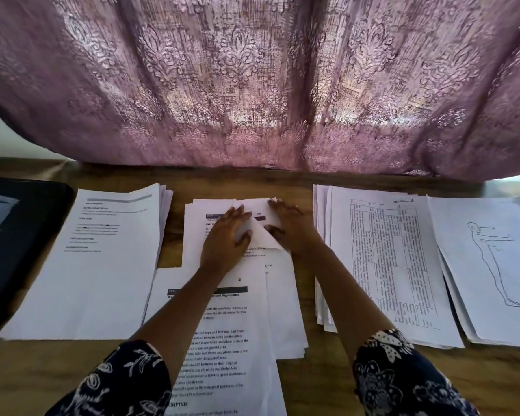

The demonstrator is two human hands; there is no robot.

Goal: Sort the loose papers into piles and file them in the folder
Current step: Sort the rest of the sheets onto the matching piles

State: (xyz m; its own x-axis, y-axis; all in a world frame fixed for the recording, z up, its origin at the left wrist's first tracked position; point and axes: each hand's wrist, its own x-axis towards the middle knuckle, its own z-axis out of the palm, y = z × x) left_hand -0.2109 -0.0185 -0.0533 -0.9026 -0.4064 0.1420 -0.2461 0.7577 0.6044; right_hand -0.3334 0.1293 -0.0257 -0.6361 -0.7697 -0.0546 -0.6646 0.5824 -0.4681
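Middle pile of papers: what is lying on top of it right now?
The left hand and right hand press a folded white sheet at the middle pile's far end. A printed page overlaps its near part. Print beneath the fold and hands is hidden.

Black flat folder (21,241) cut by the left edge, nearest white printed sheet (231,340) cropped at the bottom, gridded white page (394,265) with print too small to be read.
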